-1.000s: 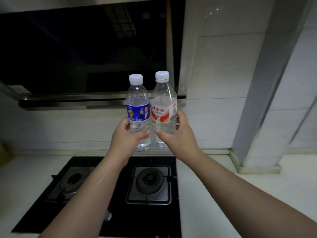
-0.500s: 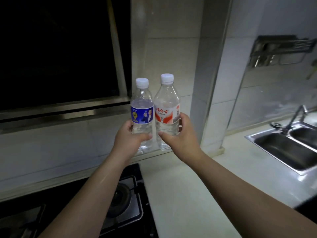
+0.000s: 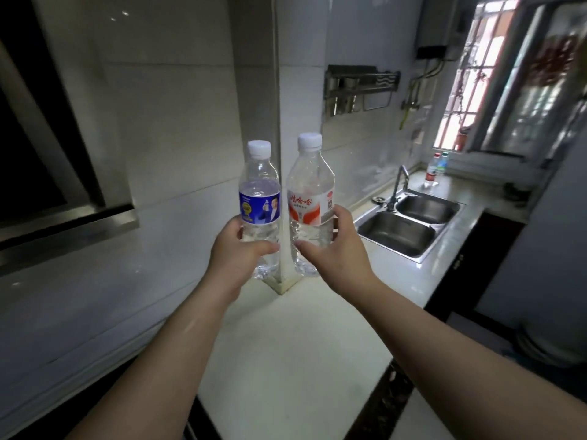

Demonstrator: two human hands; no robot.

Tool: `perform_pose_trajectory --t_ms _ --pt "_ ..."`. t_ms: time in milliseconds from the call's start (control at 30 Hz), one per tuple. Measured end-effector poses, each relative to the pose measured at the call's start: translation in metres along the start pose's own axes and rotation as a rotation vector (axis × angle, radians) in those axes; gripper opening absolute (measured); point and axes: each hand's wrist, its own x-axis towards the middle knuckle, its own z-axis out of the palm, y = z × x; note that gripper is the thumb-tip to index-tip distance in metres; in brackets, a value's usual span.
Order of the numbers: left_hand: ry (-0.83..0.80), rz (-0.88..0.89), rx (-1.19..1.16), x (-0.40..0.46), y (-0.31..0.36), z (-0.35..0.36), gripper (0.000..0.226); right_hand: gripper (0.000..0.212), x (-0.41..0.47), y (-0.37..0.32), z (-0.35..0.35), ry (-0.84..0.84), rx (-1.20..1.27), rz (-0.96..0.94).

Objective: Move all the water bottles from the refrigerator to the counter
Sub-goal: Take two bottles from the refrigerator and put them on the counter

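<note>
I see a white surface [image 3: 286, 360] running along a tiled wall [image 3: 165, 147]; a tiled pillar [image 3: 270, 90] sticks out from the wall and meets the surface at a corner; past it sits a steel double sink [image 3: 409, 223] with a tap [image 3: 398, 185]; a metal rack [image 3: 359, 87] hangs on the wall above; a window [image 3: 470, 84] lets light in at the far end, and two more bottles [image 3: 435, 169] stand on the surface below it; a dark hood [image 3: 41, 138] fills the left side.

The front edge of the surface runs from low in the middle toward the sink; the white top between the pillar and that edge is bare, so there is room there.

My left hand [image 3: 235, 258] has its fingers curled round the blue-label bottle [image 3: 259, 208]; my right hand [image 3: 333, 249] has its fingers wrapped round the red-label bottle [image 3: 309, 201]; both bottles are upright, side by side with a small gap, held up in the air above the surface, in front of the pillar corner; each hand grips low down, under the label.
</note>
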Motion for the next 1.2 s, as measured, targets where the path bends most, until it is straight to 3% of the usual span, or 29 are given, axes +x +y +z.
perform_pose_trajectory --t_ms 167,633,967,1200 --pt "-0.140 0.025 -0.003 0.009 0.007 0.069 0.053 0.070 0.005 0.026 -0.058 0.141 -0.026 0.049" --pt "-0.358 0.029 -0.051 0.006 0.030 0.284 0.045 0.059 0.025 0.104 -0.238 0.371 -0.030 0.121" --pt "-0.438 0.079 -0.088 0.005 0.056 0.435 0.046 0.049 0.049 0.154 -0.376 0.405 -0.014 0.133" --pt "-0.476 0.072 -0.106 0.004 0.062 0.508 0.050 0.059 0.065 0.187 -0.440 0.446 0.029 0.147"
